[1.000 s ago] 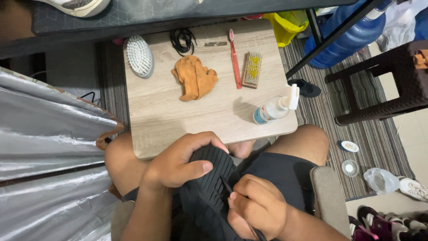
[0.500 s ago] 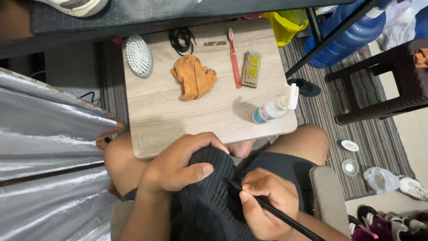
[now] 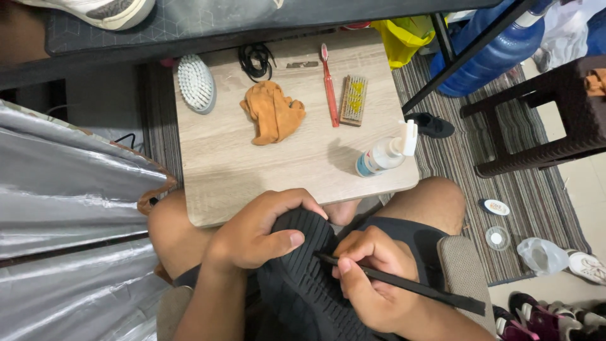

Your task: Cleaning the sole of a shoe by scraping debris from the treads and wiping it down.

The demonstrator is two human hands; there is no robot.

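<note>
Sitting at a low wooden table (image 3: 252,177), a person works over the lap.
Far left: crinkled silver sheeting (image 3: 69,208) runs down the frame's edge.
Left hand: the left hand (image 3: 259,233) is curled tight over the top of a black ribbed knit shoe (image 3: 303,278) resting on the lap.
Right hand: the right hand (image 3: 372,278) grips a thin black stick-like tool (image 3: 404,285), its tip touching the shoe's ribbed fabric.
Tabletop, left to right: white-bristled brush (image 3: 197,82), coiled black laces (image 3: 255,60), crumpled tan cloth (image 3: 273,112), red toothbrush (image 3: 329,85), small wooden-backed brush (image 3: 353,100), clear pump bottle (image 3: 385,153) lying on its side.
Floor, right: striped rug (image 3: 536,202), blue water jug (image 3: 486,60), dark wicker stool (image 3: 549,113), two small round tins (image 3: 496,222), shoes at the corner.
</note>
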